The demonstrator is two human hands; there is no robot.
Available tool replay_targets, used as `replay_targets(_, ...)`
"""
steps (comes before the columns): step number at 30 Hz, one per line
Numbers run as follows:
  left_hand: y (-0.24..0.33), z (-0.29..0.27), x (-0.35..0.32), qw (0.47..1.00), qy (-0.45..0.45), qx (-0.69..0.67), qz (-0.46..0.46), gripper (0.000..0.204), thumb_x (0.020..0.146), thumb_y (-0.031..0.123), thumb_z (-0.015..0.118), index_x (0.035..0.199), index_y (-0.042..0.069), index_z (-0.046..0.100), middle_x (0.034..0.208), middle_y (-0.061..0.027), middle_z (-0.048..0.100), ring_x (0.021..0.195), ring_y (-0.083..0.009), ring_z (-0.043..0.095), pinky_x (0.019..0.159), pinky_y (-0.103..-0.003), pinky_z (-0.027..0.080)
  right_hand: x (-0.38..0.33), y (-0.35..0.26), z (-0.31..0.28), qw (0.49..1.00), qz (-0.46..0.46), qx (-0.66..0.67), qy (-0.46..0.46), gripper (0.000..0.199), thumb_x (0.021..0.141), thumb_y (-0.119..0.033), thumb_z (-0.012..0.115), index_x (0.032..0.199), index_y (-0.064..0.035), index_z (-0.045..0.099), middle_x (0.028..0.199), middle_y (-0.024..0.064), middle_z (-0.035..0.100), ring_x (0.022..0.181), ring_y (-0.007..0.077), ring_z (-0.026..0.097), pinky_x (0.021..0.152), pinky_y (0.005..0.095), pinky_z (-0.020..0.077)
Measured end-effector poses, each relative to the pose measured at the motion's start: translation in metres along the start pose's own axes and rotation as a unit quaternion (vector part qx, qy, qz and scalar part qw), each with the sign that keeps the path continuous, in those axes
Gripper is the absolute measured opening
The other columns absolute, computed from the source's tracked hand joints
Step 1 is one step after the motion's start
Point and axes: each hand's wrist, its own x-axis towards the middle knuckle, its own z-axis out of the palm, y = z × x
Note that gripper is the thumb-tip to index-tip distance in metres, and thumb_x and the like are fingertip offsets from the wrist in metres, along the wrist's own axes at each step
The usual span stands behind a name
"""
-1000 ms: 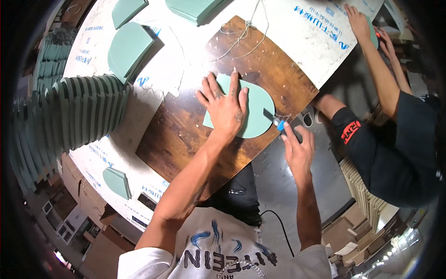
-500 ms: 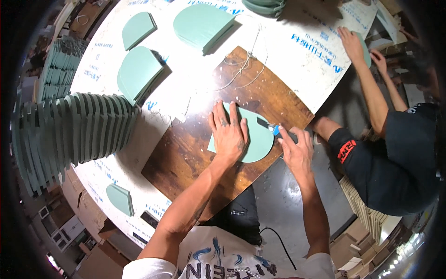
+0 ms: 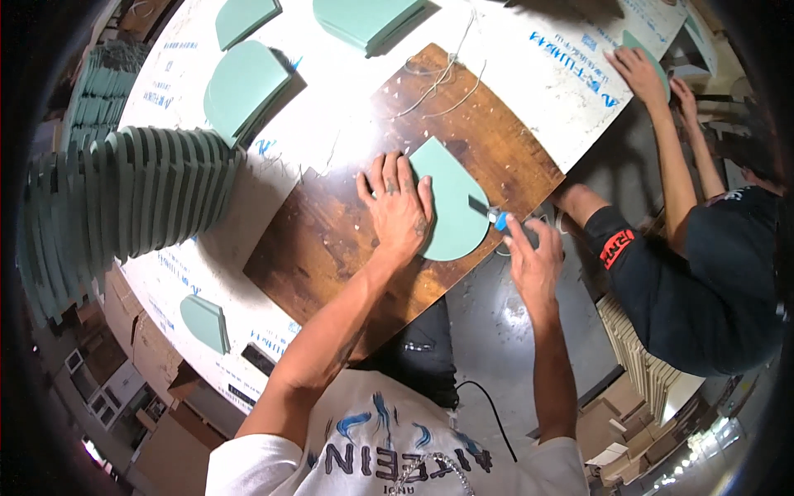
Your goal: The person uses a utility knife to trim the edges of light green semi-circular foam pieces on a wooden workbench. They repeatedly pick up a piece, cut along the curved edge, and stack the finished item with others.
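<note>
My left hand (image 3: 399,207) lies open, fingers stretched out, across the left edge of a pale green panel (image 3: 455,202) with a rounded edge. Part of that panel is hidden under the hand. In my right hand (image 3: 536,258) is a utility knife (image 3: 499,220) with a blue part and a long dark blade. The blade extends over the panel's right side, near its curved edge; whether it touches the surface I cannot tell. Beneath the panel is a stained brown wooden board (image 3: 331,256).
A long row of upright green panels (image 3: 141,202) stands at left. More green pieces (image 3: 248,87) lie on the white table (image 3: 339,91). Loose string (image 3: 451,70) crosses the board's far end. At right, a co-worker (image 3: 703,273) holds a green piece (image 3: 649,62).
The whole scene has moved up in the picture. The green panel has turned and slid slightly right, so more of it shows beside my left hand. The knife remains in my right hand.
</note>
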Motion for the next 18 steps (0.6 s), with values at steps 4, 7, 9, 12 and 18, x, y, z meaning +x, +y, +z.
replay_targets(4, -0.002, 0.000, -0.001, 1.000, -0.005, -0.009, -0.001, 0.047, 0.100, 0.029, 0.054, 0.136, 0.000, 0.047, 0.140, -0.0170, 0.047, 0.139, -0.0357, 0.036, 0.115, -0.061, 0.020, 0.029, 0.004, 0.007, 0.999, -0.042, -0.015, 0.006, 0.040, 0.089, -0.020, 0.073, 0.129, -0.0221, 0.068, 0.113, 0.0085, 0.056, 0.104, 0.0301, 0.052, 0.087, 0.0437, 0.0426)
replay_targets(7, -0.005, 0.002, 0.001, 1.000, 0.003, -0.017, 0.010, 0.048, 0.098, 0.028, 0.057, 0.135, -0.001, 0.048, 0.138, -0.0181, 0.047, 0.137, -0.0367, 0.038, 0.115, -0.061, 0.020, 0.053, 0.008, 0.009, 0.997, -0.082, -0.001, -0.005, 0.042, 0.089, -0.019, 0.072, 0.130, -0.0221, 0.067, 0.112, 0.0095, 0.057, 0.104, 0.0302, 0.053, 0.087, 0.0439, 0.0426)
replay_targets(9, -0.003, 0.000, -0.002, 1.000, 0.012, -0.024, 0.008, 0.049, 0.097, 0.027, 0.059, 0.135, -0.001, 0.048, 0.136, -0.0189, 0.048, 0.136, -0.0373, 0.038, 0.115, -0.061, 0.021, 0.072, 0.011, 0.010, 0.994, -0.113, 0.004, -0.015, 0.043, 0.089, -0.019, 0.072, 0.131, -0.0217, 0.066, 0.112, 0.0101, 0.057, 0.103, 0.0302, 0.053, 0.086, 0.0439, 0.0425)
replay_targets(12, -0.004, -0.002, -0.004, 1.000, 0.000, -0.026, 0.008, 0.050, 0.097, 0.028, 0.059, 0.135, -0.002, 0.048, 0.134, -0.0203, 0.048, 0.135, -0.0379, 0.038, 0.115, -0.060, 0.021, 0.105, 0.001, 0.014, 0.987, -0.162, 0.011, -0.020, 0.042, 0.090, -0.019, 0.070, 0.132, -0.0208, 0.065, 0.111, 0.0113, 0.058, 0.101, 0.0299, 0.054, 0.086, 0.0434, 0.0425)
replay_targets(18, -0.002, -0.002, 0.000, 1.000, 0.005, -0.030, 0.003, 0.049, 0.097, 0.029, 0.059, 0.133, -0.003, 0.050, 0.135, -0.0200, 0.049, 0.134, -0.0377, 0.040, 0.115, -0.059, 0.022, 0.145, -0.010, 0.037, 0.984, -0.175, 0.019, -0.006, 0.036, 0.091, -0.020, 0.070, 0.127, -0.0230, 0.068, 0.109, 0.0100, 0.061, 0.101, 0.0283, 0.056, 0.086, 0.0428, 0.0435)
